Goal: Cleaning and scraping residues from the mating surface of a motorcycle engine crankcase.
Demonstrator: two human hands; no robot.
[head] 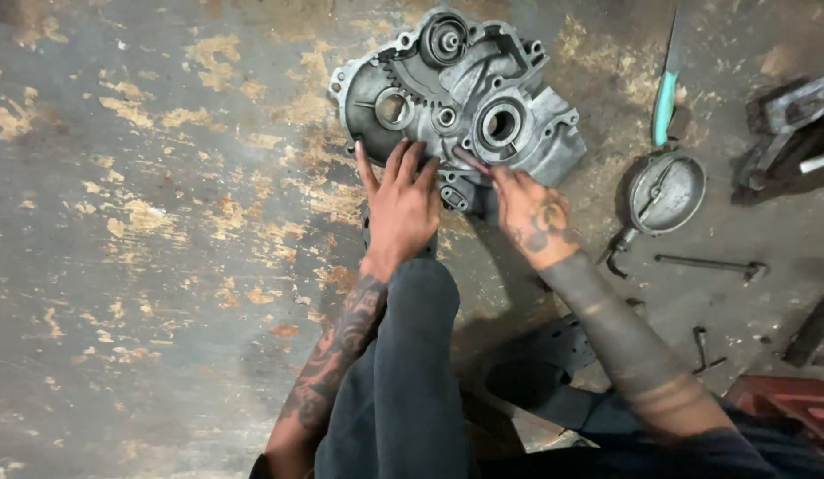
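Note:
A grey cast-metal engine case half (461, 98) lies flat on the worn floor, with round bearing bores and a toothed gear inside. My left hand (401, 206) rests flat with fingers spread on the near edge of the case. My right hand (529, 213) is closed around a thin tool with a reddish handle (472, 160), whose tip touches the case beside the large bore. My knee in dark trousers (403, 355) sits between my arms.
A round metal dish (667, 191) with small parts lies to the right. A teal-handled tool (665, 102) sits above it. A rod tool (713, 263), a dark metal block (789, 124), a small bolt (701, 346) and a red object (789, 399) lie at the right.

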